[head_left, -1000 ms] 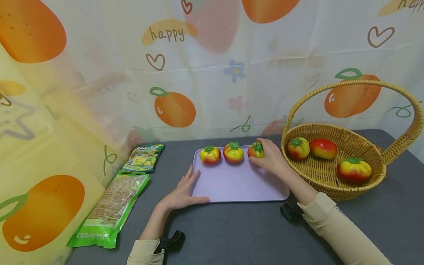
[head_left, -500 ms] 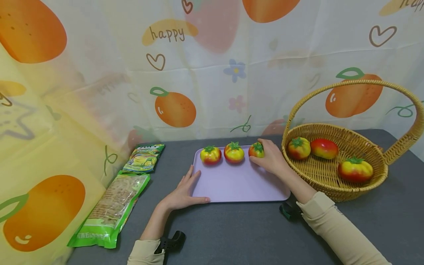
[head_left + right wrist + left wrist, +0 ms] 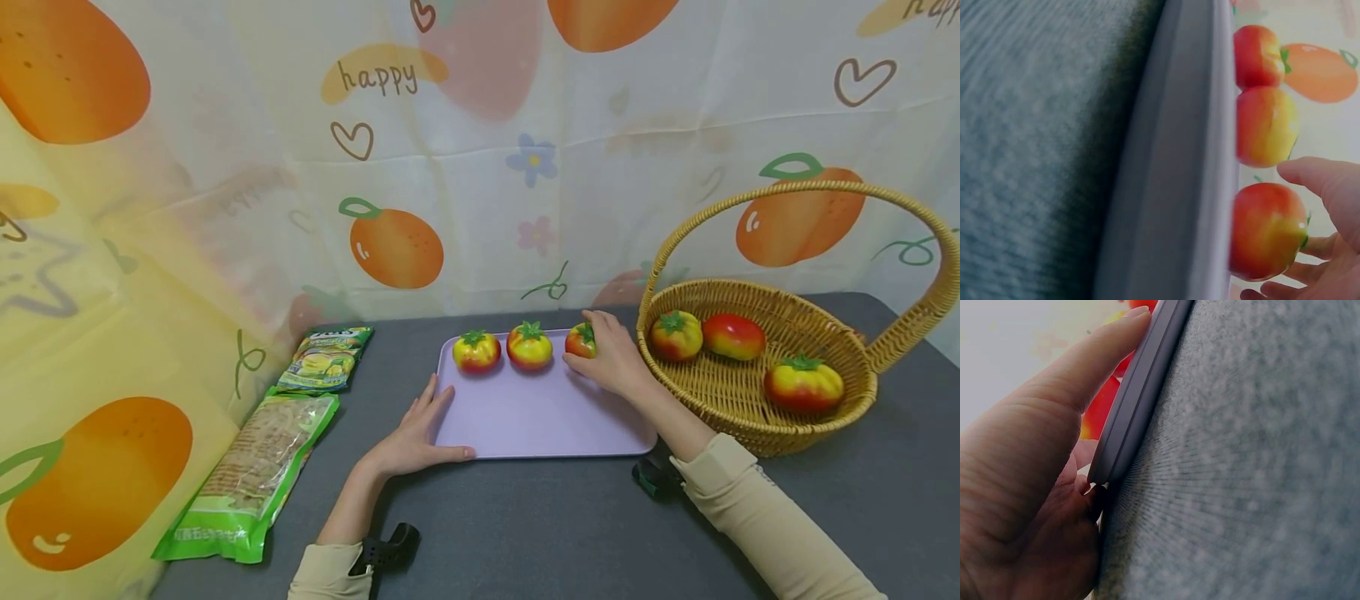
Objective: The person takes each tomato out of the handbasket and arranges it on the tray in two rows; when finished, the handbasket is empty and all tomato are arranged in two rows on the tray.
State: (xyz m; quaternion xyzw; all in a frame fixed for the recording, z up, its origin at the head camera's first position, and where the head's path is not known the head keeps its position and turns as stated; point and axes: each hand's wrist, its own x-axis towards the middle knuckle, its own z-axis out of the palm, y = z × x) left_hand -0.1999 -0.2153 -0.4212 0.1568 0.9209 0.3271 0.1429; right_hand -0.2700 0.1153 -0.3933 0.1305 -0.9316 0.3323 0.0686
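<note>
A lilac tray (image 3: 517,417) lies on the table, with three red-and-yellow tomatoes along its far side: the left tomato (image 3: 477,352), the middle tomato (image 3: 529,347) and the right tomato (image 3: 581,341). My right hand (image 3: 611,354) is around the right tomato and partly hides it. In the right wrist view, the thumb (image 3: 1310,175) stands apart from that tomato (image 3: 1267,231), while other fingers are close behind it. My left hand (image 3: 408,433) rests at the tray's near left corner with straight fingers. Its thumb (image 3: 1107,353) lies against the near rim in the left wrist view.
A wicker basket (image 3: 720,408) with a tall handle stands to the right, holding two tomatoes and a smooth red fruit (image 3: 733,337). Two packets lie on the left, a small green-yellow packet (image 3: 324,358) and a long green-edged bag (image 3: 251,475). A printed curtain hangs behind.
The fingers and thumb of my right hand have shifted slightly around the right tomato. My left hand, the tray and the other tomatoes stay as they were.
</note>
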